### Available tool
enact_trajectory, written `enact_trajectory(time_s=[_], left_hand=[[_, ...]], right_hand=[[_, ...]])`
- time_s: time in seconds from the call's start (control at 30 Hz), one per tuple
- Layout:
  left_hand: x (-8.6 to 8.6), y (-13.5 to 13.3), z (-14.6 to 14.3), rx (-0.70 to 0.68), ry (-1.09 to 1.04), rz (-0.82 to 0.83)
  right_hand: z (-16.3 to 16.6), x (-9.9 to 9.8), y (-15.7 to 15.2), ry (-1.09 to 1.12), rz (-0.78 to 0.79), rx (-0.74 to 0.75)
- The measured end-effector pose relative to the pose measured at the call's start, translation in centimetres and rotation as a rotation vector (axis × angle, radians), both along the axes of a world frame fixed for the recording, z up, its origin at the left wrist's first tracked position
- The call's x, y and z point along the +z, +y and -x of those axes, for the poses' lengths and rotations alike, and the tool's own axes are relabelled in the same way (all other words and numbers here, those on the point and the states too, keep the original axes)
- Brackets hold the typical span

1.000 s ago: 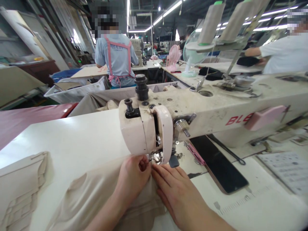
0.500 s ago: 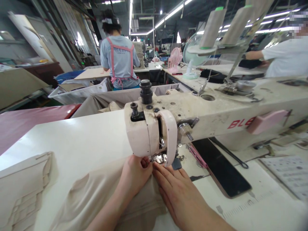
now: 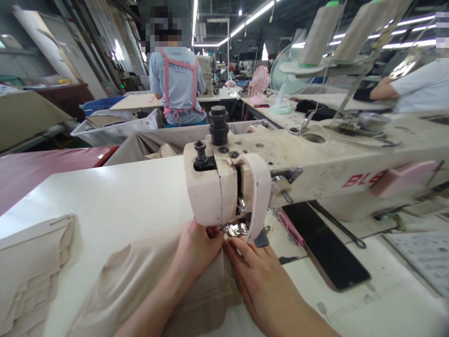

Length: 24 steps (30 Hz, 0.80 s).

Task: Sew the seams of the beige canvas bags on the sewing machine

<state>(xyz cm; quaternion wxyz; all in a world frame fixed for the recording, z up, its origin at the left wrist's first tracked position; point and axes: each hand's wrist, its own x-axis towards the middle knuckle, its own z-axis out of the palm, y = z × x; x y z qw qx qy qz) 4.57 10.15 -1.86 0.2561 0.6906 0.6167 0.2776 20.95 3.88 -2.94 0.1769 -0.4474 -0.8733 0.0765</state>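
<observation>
Beige fabric (image 3: pixel 154 262) drapes over the white table and reaches under the head of a sewing machine (image 3: pixel 206 192). My left hand (image 3: pixel 199 245) is closed, its fingertips pinching the fabric edge just left of the metal presser foot (image 3: pixel 236 228). On the near side of the foot, my right hand (image 3: pixel 257 271) lies with its fingers stretched forward over the fabric, the index finger slightly bent. Its fingertips are partly hidden behind the curved white guard (image 3: pixel 261 196). The needle itself cannot be made out.
Folded beige pieces (image 3: pixel 31 271) are stacked at the left. To the right lie a black phone (image 3: pixel 326 248), a pink-handled tool (image 3: pixel 290 227) and a calculator-like panel (image 3: pixel 421 257). Thread cones (image 3: pixel 321 35) stand above the machine. A co-worker (image 3: pixel 178 84) sits ahead.
The view has shifted slightly, so the machine sits a little farther right. Both hands stay by the presser foot; my right index finger looks more bent. The co-worker at right has shifted.
</observation>
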Motion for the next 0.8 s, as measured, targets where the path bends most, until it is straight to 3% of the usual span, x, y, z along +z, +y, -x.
enact_trajectory(time_s=[0.2,0.43,0.57,0.73,0.8], left_hand=[[-0.9,0.2,0.3,-0.013,0.023,-0.007],[0.6,0.8,0.6,-0.041,-0.016,-0.068],[0.9,-1.5,1.3,-0.013,0.029,-0.143],[0.5,-6.5,2.4,-0.497,0.216,-0.198],[0.5,-7.5,2.5,-0.541,0.288,-0.194]], right_hand=[[-0.1,-0.2,0.1,0.009,0.006,0.027],[0.0,0.1,0.3,0.026,-0.021,0.047],[-0.2,0.2,0.2,0.097,0.018,0.053],[-0.8,0.2,-0.2,0.383,0.128,0.025],[-1.1,0.3,-0.6,0.464,0.156,-0.004]])
